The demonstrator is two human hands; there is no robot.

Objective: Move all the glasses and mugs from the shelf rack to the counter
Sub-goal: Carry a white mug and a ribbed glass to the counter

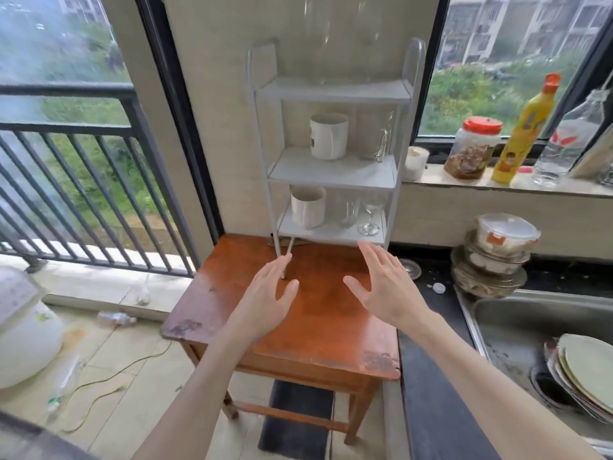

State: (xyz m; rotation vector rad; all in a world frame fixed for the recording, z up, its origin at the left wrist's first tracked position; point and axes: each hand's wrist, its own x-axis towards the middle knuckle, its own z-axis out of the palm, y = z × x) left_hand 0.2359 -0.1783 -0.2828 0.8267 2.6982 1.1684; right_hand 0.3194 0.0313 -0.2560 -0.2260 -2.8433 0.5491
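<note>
A grey three-tier shelf rack (331,171) stands at the back of a small wooden table (298,327). Two large clear glasses (331,44) stand on its top tier. The middle tier holds a white mug (329,136) and a clear glass mug (378,136). On the bottom tier are a second white mug (307,207), a clear tumbler (348,210) and a stemmed wine glass (371,210). My left hand (268,293) and my right hand (384,283) hover open over the table, just in front of the bottom tier, holding nothing.
A dark counter (431,360) runs to the right of the table, with a steel sink (517,330) holding plates (587,370). Stacked food containers (497,254) stand behind the sink. Jars and bottles (524,134) line the window sill. A balcony railing is at the left.
</note>
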